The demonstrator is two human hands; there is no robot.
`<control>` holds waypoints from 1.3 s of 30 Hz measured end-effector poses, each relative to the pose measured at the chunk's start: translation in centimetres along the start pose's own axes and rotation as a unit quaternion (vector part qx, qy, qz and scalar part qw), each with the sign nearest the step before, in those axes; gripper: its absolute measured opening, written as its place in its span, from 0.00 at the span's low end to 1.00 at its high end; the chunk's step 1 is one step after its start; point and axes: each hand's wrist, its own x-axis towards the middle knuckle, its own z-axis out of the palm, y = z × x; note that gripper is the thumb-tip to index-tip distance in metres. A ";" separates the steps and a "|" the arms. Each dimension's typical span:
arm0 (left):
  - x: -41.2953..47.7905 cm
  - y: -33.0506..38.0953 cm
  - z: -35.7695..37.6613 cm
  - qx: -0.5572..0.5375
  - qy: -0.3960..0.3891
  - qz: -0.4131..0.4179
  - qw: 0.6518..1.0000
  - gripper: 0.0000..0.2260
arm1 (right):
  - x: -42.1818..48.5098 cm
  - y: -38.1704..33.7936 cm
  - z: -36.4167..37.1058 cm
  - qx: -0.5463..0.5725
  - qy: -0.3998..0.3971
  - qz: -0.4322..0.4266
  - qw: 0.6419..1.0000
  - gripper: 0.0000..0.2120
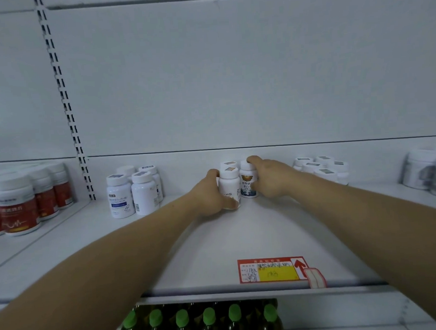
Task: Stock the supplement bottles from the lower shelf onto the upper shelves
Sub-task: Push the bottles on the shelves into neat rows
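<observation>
While 2 white supplement bottles [238, 185] stand side by side at the far middle of the upper shelf [216, 244], the left hand [208, 192] curled round 1 and the right hand [270, 178] round the other, stocking looks partly done, with a left cluster [133, 191] and a right cluster [321, 168] already placed and any remaining lower stock out of view.

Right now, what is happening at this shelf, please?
A person is stocking a white metal shelf. The left hand grips a small white plastic bottle with a white cap. The right hand holds the white bottle with an orange and blue label beside it. Both bottles stand upright on the shelf, in front of one more white-capped bottle. Dark bottles with green caps stand on the shelf below.
</observation>
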 end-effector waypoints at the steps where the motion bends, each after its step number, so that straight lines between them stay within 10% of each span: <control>1: 0.0 0.0 0.0 0.005 -0.004 0.003 1.000 0.30 | 0.0 0.0 0.0 0.000 0.001 0.001 1.000 0.27; 39: -4.1 9.0 1.8 0.157 -0.052 0.141 0.976 0.35 | -10.4 7.3 -8.5 -0.049 0.093 0.122 0.987 0.26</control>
